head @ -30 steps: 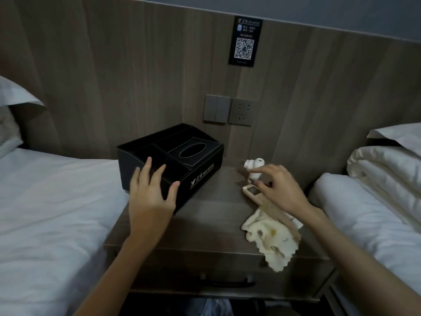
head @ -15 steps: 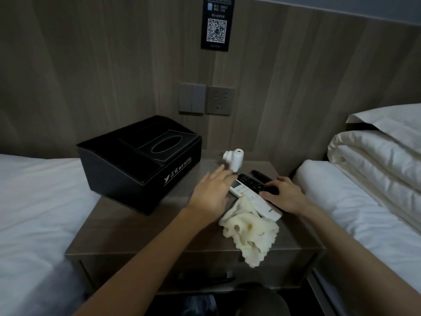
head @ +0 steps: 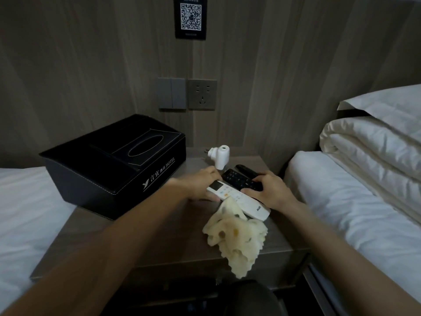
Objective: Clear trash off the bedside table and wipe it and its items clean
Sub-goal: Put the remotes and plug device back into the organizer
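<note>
On the brown bedside table (head: pixel 141 231), my left hand (head: pixel 200 183) grips the screen end of a white remote (head: pixel 241 199). Right beside it my right hand (head: pixel 271 190) curls its fingers round a black remote (head: pixel 237 179). A second dark remote (head: pixel 247 169) lies just behind. A crumpled cream cloth (head: pixel 234 238) with brown spots sits in front of the remotes and hangs over the table's front edge. A small white plug-in device (head: pixel 219 155) stands at the back of the table.
A black hotel tissue box (head: pixel 109 163) fills the table's left half. White beds flank the table, with a folded duvet (head: pixel 373 156) on the right. Switches and a socket (head: pixel 201 94) are on the wood wall, under a QR sign (head: pixel 191 17).
My left hand left the tissue box, crossed to the right and took hold of the white remote. My right hand closed on the black remote. The view shifted right.
</note>
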The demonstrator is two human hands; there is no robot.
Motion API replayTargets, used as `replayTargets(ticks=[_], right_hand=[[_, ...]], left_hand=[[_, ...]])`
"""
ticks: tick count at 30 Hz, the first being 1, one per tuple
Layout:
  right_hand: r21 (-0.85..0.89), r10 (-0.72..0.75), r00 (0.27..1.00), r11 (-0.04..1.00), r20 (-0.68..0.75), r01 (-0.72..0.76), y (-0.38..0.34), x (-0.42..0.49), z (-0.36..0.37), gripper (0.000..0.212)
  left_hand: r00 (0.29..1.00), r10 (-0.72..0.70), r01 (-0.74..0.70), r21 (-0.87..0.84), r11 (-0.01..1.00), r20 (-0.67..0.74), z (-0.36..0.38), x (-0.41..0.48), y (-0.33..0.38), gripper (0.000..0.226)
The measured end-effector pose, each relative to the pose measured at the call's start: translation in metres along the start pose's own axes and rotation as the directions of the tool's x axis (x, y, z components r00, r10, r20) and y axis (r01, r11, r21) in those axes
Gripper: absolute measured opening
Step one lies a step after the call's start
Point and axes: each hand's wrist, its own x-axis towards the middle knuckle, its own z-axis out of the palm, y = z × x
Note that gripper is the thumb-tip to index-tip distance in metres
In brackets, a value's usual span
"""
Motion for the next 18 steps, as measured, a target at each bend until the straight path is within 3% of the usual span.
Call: replayTargets(ticks=[4,12,18], right_hand=[[-0.043,-0.040,0.999,0.998,-0.015,0.040,-0.008,0.003,0.000,0.048],[-0.328,-0.156,0.983,0.937,-0.094,0.117,-0.028,-0.009,-0.009,0.049],[-0.147,-0.247,0.928,0.966,-0.281,0.213,-0.050,-0.020,-0.029,0.042]], left_hand=[[1.000,0.001,-0.001,-0.018,1.000,-0.007,0.003,-0.002,-0.011,0.057],[0.994,0.025,-0.028,-0.031,0.999,-0.107,-0.011,-0.022,-0.009,0.049],[0.958,0.038,-0.042,-0.006,0.999,-0.285,-0.045,-0.048,-0.014,0.050]])
